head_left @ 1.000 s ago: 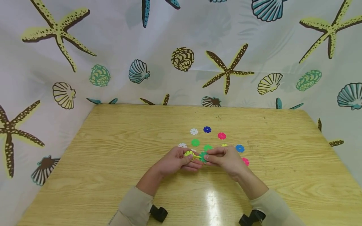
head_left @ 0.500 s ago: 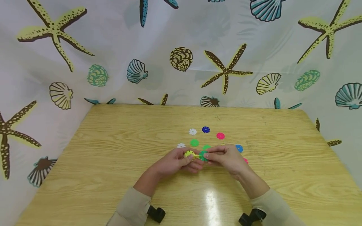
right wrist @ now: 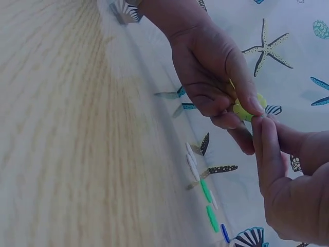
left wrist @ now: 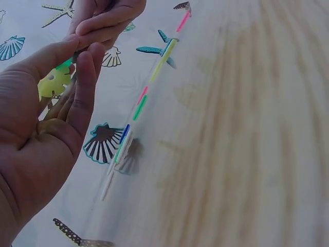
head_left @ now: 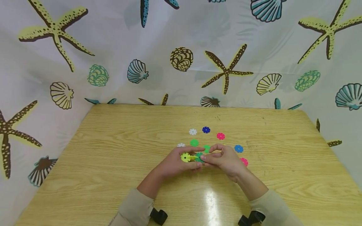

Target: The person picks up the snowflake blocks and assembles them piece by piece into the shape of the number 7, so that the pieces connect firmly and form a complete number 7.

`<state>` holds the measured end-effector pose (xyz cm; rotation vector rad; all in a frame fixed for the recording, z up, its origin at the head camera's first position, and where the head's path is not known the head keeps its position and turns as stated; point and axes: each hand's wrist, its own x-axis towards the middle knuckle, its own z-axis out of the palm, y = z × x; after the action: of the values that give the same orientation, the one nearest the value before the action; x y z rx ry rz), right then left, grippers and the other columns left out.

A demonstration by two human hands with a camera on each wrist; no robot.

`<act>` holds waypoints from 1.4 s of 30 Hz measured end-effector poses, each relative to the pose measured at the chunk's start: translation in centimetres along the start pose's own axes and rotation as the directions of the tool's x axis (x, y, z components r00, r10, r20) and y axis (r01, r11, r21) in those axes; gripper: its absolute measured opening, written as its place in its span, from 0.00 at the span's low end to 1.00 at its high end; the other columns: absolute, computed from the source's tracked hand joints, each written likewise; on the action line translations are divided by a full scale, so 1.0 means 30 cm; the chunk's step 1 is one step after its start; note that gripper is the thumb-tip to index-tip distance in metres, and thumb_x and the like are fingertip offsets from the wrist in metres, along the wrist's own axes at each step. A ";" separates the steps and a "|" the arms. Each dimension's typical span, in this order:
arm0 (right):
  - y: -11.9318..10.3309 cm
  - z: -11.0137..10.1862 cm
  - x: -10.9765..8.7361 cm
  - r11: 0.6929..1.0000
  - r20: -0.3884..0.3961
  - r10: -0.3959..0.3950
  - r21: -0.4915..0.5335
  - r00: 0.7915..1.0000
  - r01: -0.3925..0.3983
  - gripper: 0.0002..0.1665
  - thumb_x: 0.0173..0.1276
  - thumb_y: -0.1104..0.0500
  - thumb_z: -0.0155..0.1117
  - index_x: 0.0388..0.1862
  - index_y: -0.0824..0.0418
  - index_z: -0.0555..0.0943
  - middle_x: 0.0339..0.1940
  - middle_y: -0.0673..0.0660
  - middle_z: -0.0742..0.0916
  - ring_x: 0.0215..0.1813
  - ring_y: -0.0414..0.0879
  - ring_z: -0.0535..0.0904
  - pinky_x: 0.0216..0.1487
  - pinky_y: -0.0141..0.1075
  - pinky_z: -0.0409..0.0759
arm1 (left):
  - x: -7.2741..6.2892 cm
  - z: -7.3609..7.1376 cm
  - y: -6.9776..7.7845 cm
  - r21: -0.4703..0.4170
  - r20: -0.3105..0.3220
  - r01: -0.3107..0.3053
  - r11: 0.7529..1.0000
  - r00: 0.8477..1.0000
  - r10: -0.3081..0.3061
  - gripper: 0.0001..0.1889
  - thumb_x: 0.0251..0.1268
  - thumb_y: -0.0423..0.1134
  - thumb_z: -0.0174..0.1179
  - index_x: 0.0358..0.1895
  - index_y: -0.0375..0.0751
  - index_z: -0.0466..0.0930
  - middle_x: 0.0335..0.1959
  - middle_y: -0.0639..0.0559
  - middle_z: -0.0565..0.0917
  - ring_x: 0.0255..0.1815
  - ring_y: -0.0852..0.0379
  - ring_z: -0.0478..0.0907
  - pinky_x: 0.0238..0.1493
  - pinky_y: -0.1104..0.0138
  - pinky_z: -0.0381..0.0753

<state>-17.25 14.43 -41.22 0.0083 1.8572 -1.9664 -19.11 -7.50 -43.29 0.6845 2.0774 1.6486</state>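
Observation:
My left hand (head_left: 173, 161) curves around a yellow interlocking disc (head_left: 185, 157), with its thumb and index finger spread on either side. A second yellow interlocking disc (head_left: 193, 158), seen nearly edge-on, lies between that one and a dark green interlocking disc (head_left: 199, 156). The three appear joined. With thumb and fingers, my right hand (head_left: 229, 160) pinches the green disc. Fingertips of both hands meet in the right wrist view, where yellow (right wrist: 241, 111) plastic shows beside the left thumb. Exactly where the left fingertips touch the discs is partly hidden.
Loose notched discs lie flat on the wooden table (head_left: 127, 135) beyond the hands: white (head_left: 193, 131), dark blue (head_left: 206, 129), pink (head_left: 221, 136), light green (head_left: 194, 142) and blue (head_left: 238, 148). A patterned cloth (head_left: 158, 62) hangs behind the table.
The left thumb has lifted off the face of the yellow disc, and its fingers have spread around the joined discs. The discs have turned and shifted slightly left; the right index finger has lifted.

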 end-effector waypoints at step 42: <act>-0.018 0.027 0.171 0.878 0.045 -0.121 -0.461 0.992 0.128 0.18 0.62 0.61 0.74 0.52 0.62 0.87 0.34 0.55 0.84 0.29 0.43 0.74 0.29 0.29 0.75 | -0.027 -0.111 0.003 -0.119 -0.063 0.062 0.991 0.996 -0.070 0.22 0.65 0.40 0.68 0.62 0.46 0.81 0.59 0.44 0.81 0.39 0.49 0.89 0.44 0.52 0.89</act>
<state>-21.84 12.10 -42.14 -0.2762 2.3225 -1.5394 -20.40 -10.56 -42.46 0.5233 2.0076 1.7615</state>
